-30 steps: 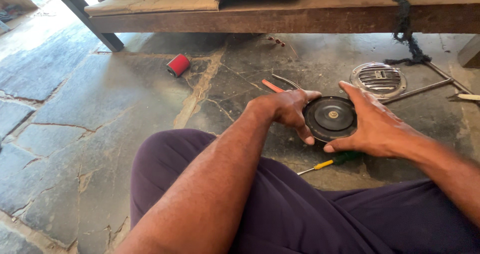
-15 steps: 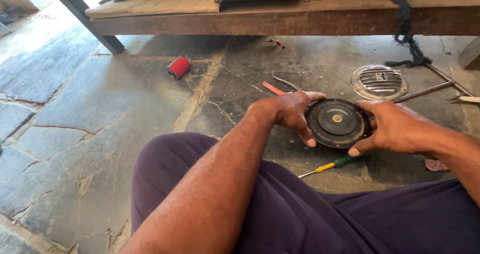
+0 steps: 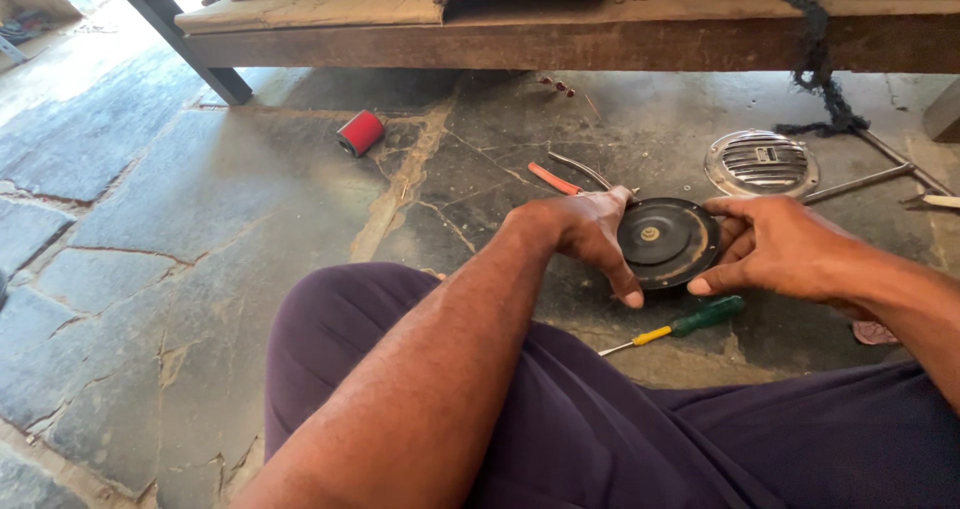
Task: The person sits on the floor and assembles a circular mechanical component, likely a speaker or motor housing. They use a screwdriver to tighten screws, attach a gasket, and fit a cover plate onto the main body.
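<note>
I am sitting on a stone floor [image 3: 200, 229] with my legs in dark purple trousers stretched out under my arms, and both my hands are on a round black disc [image 3: 665, 241] with a small brass-coloured centre. I hold it up above the floor, just past my knees, its flat face tilted toward me. My left hand [image 3: 590, 234] grips its left edge, the fingers [image 3: 628, 291] curled around the rim and down its lower side. My right hand [image 3: 780, 249] takes the right edge, thumb pressed along the lower rim and the other fingers bent over the top, so the disc is clamped between the two hands. Below the disc, on the floor, lies a screwdriver [image 3: 690, 324] with a green and yellow handle, its tip pointing left. Just beyond my left hand lie pliers [image 3: 565, 177] with orange handles. Farther right rests a round chrome grille cover [image 3: 762, 162], with a thin metal rod [image 3: 858, 182] beside it. A small red spool [image 3: 360, 133] lies well apart to the left. Across the top runs a low wooden worktop [image 3: 560, 29], with a dark braided cord [image 3: 820, 59] hanging from its edge.
</note>
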{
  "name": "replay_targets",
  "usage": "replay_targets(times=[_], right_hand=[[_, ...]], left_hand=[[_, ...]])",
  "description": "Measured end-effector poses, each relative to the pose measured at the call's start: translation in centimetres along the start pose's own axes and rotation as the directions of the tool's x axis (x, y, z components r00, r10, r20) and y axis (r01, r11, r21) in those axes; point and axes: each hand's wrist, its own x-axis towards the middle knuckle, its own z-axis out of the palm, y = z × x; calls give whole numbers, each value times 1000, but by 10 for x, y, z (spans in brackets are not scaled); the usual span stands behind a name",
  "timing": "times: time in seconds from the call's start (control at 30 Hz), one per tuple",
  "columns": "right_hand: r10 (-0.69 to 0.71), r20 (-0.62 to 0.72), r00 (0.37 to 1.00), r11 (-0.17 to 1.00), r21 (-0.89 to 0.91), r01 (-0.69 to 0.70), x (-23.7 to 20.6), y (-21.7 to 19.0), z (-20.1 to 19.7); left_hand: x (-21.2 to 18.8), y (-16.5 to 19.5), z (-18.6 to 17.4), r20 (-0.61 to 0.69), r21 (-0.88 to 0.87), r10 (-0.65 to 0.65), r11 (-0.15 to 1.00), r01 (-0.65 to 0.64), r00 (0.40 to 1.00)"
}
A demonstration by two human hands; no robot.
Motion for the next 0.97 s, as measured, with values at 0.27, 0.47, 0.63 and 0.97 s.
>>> replay_targets(times=[0.27, 0.47, 0.63, 0.97], right_hand=[[-53, 8, 999, 998, 25, 53, -1, 2, 1], [-110, 18, 994, 994, 0, 110, 3, 7, 3], [-110, 79, 991, 971, -204, 124, 16, 24, 5], [-18, 98, 995, 798, -598, 74, 9, 21, 4]], left_hand=[[-9, 16, 9, -12, 38, -41, 998, 42, 999], [-4, 18, 14, -80, 49, 47, 998, -43, 996], [-2, 16, 16, -132, 84, 155, 986, -145, 979], [2, 31, 27, -201, 225, 245, 954, -199, 949]])
